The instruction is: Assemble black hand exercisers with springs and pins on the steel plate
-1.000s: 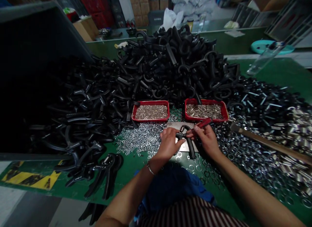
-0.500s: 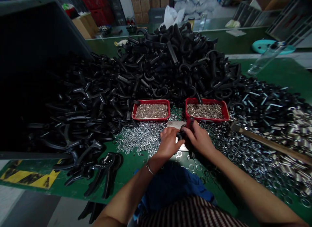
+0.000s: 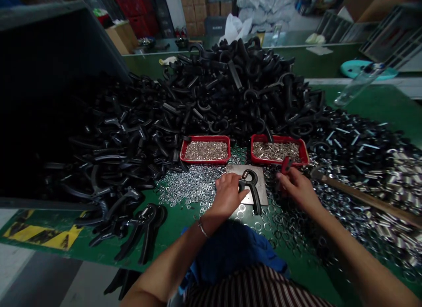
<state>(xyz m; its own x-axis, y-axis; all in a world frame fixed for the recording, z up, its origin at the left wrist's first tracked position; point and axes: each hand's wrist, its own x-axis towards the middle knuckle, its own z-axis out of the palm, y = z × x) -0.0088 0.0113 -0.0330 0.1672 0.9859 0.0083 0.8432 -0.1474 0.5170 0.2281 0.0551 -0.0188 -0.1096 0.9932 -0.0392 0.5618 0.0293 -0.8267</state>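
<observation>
On a metal plate lies a black hand grip strengthener, its coil spring and curved top showing. My left hand is closed around its left handle, with that handle mostly hidden under the fingers. To the right, apart from the plate, my right hand holds a red-handled tool; the tool's working end cannot be made out. Loose metal rings spread left of the plate, close to my left hand. Under and beyond my right hand are more rings and dark small parts.
Behind the plate stand two red trays, one with tiny metal parts, one with small pins. A large heap of black handles rises beyond. A hammer lies across metal parts at right. Finished-looking grips lie front left.
My right hand has moved right, away from the plate, carrying the red-handled tool. The hand grip strengthener is now more exposed, while my left hand stays on it.
</observation>
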